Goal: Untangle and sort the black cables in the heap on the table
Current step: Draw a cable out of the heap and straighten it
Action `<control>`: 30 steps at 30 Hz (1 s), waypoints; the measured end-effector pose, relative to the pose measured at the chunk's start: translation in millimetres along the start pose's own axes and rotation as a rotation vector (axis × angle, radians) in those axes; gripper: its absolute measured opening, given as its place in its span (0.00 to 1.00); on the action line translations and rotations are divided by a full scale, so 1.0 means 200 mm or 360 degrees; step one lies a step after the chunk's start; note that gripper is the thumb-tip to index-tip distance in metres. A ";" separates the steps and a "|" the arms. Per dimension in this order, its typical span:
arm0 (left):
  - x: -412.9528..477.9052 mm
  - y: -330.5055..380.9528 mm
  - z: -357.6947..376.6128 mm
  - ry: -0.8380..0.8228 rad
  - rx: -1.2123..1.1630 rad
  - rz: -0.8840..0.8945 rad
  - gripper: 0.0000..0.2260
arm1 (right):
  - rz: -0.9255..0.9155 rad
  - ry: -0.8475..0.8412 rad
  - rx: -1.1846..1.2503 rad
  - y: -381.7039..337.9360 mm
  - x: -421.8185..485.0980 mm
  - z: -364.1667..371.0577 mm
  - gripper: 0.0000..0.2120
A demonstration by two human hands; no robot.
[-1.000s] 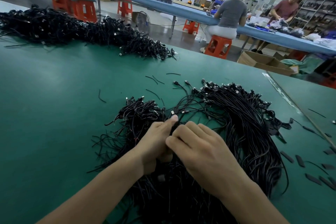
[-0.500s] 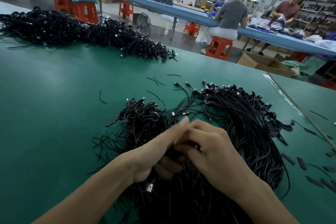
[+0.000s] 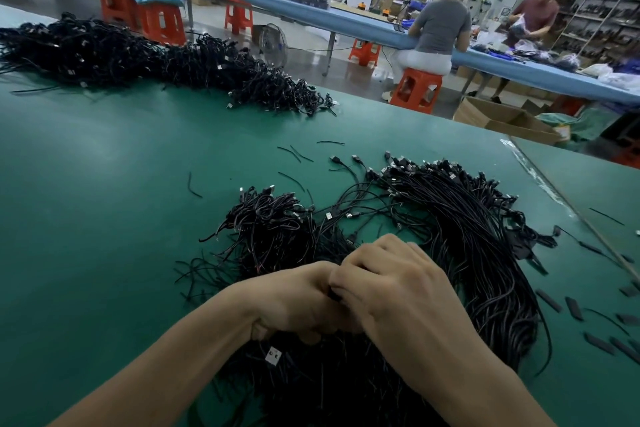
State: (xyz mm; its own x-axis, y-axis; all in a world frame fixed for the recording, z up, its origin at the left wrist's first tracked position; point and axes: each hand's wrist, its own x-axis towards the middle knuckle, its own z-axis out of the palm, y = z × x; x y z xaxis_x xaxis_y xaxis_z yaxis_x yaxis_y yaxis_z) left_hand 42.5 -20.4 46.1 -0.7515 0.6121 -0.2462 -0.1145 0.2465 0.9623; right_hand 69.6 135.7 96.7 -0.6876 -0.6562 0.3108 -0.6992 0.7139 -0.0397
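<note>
Both hands are low in the centre of the frame, pressed together knuckle to knuckle over the near part of the heap of black cables (image 3: 467, 236). Left hand (image 3: 298, 302): fingers curled under into a fist, gripping strands from the heap. A silver-ended plug (image 3: 273, 355) hangs just below its wrist. Right hand (image 3: 398, 288): fingers bent, tips tucked in twd the left hand, pinching a black strand that shows in the small gap btwn the two. How many strands each holds I can't tell.

The heap lies on the green desk (image 3: 104, 201), from centre-right of the frame in a thick arc down to the bottom edge under both forearms. Plug ends cluster at its upper edge. Just left of it, touching via a few stray strands, is a smaller tangled bunch (image 3: 273, 218). A few short loose bits of cable (image 3: 294, 152) lie on the desk above that, apart from the heap. Flat black strips (image 3: 573, 308) are scattered at the right edge.

In the upper left of the frame a second, long pile of cables (image 3: 156, 59) runs along the desk's far side, well apart from the hands.

Bkgd, top of frame:
- A long blue desk (image 3: 311, 10).
- Orange stools (image 3: 159, 24).
- A person in a grey top (image 3: 440, 28) seated on one of them, back to the camera.
- Another person in a dark red top (image 3: 536, 10) at the upper right.
- An open cardboard box (image 3: 502, 118) on the floor, right of centre.
</note>
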 end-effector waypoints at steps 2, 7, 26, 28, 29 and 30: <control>0.00 0.00 0.01 0.0051 -0.0043 0.0003 0.12 | 0.0066 -0.0023 0.0064 0.00 0.00 0.00 0.07; 0.01 -0.01 0.04 0.0186 -0.0056 -0.0005 0.13 | 0.0219 -0.0067 0.0274 0.02 0.01 0.01 0.03; 0.01 0.00 0.04 0.0282 -0.0549 0.0170 0.08 | 0.0455 0.0019 0.0078 0.03 0.03 0.03 0.05; 0.02 -0.01 0.03 0.0317 -0.0816 0.0183 0.09 | 0.0462 0.0090 0.0085 0.06 0.03 0.03 0.05; 0.02 -0.02 0.03 0.0345 -0.0880 0.0188 0.08 | 0.0463 0.0130 0.0097 0.08 0.02 0.03 0.05; 0.02 -0.03 0.03 0.0377 -0.0917 0.0202 0.09 | 0.0460 0.0168 0.0111 0.09 0.02 0.03 0.05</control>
State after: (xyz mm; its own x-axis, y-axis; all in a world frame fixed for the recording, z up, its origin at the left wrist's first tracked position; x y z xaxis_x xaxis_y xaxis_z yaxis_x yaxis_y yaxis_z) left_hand 43.1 -15.1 37.9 -0.8981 0.4108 -0.1573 -0.2967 -0.3017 0.9061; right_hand 53.0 143.9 91.7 -0.8383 -0.3970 0.3737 -0.4919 0.8463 -0.2046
